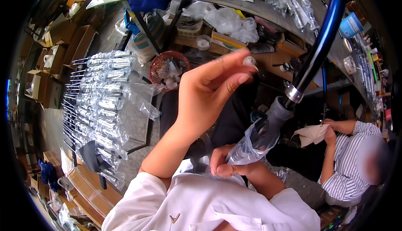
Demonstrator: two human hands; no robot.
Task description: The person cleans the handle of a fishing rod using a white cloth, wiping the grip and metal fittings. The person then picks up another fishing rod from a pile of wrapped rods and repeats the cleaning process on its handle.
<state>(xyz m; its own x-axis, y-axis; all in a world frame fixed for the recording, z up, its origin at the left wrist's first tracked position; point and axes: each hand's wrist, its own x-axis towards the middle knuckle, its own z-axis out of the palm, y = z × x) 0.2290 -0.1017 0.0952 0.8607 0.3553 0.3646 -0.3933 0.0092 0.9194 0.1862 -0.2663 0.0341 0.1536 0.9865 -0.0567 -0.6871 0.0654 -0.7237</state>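
A glossy blue-black pole (317, 53) slants down from the upper right. It has a silver collar (294, 93) and a thick grey lower end (278, 113). Clear plastic wrap (251, 144) covers part of that end. My right hand (229, 162) is closed around the wrapped end, close to my shirt. My left hand (209, 92) is raised left of the pole, apart from it. Its thumb and forefinger pinch a small whitish round piece (250, 61), slightly blurred, whose kind I cannot make out.
Many plastic-wrapped silver parts with thin rods (98, 101) lie in rows at the left. Beyond my left hand stand a red basket (169, 59) and a shelf of plastic bags (230, 23). At the right sits a co-worker in a striped shirt (349, 164), holding beige cloth (312, 136).
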